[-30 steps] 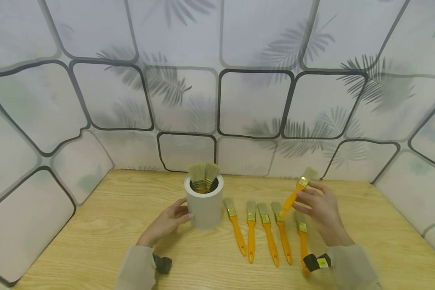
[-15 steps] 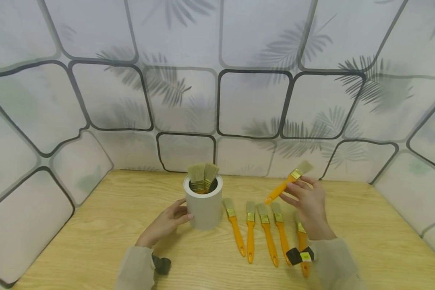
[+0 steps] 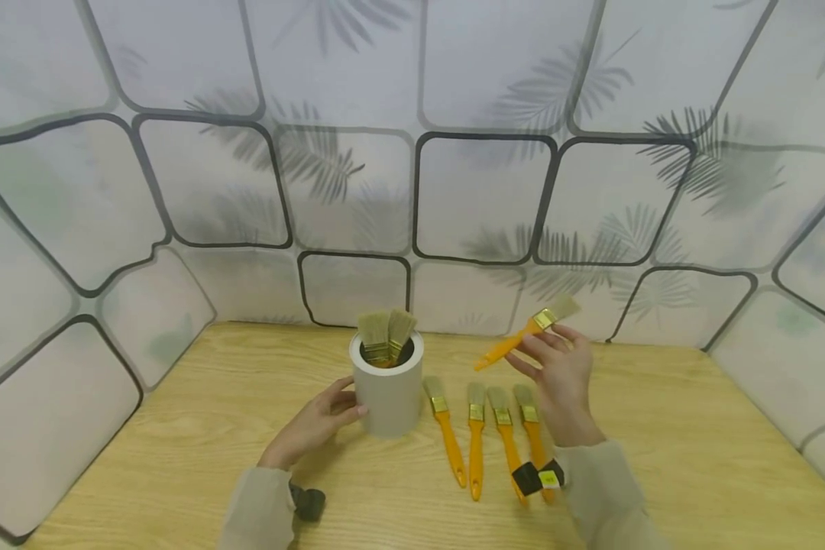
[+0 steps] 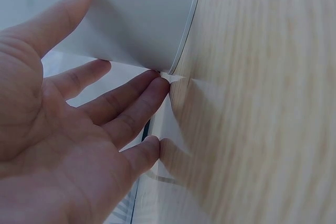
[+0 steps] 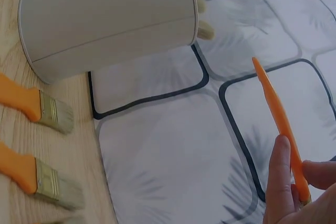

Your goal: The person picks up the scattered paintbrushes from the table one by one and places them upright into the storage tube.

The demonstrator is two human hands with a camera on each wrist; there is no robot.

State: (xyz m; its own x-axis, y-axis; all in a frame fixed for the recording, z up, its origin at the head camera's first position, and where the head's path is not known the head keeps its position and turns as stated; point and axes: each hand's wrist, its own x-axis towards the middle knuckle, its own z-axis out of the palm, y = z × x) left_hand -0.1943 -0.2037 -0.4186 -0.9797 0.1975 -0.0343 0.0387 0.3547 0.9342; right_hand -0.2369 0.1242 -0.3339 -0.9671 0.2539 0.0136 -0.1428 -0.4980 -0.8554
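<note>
My right hand (image 3: 562,386) pinches a paintbrush (image 3: 509,346) by its orange handle, raised above the table. Its bristles point up and right, and the handle end points left toward the can. In the right wrist view, thumb and fingers meet on the orange handle (image 5: 278,111) near the metal band. At the left side of a grey-white can (image 3: 388,401), my left hand (image 3: 311,429) rests its fingertips on the wall. The left wrist view has that hand's fingers (image 4: 131,98) fairly straight against the can's lower side. Paintbrushes (image 3: 374,332) stand bristles up inside the can.
Several more orange paintbrushes (image 3: 477,447) lie side by side on the wooden table (image 3: 357,504), right of the can, bristles away from me. My right forearm covers part of that row. A patterned wall covering (image 3: 481,198) rises behind the table and on both sides.
My right hand has moved left toward the can with the paintbrush, which has risen slightly and tilted nearer to level. My left hand and the can have stayed put.
</note>
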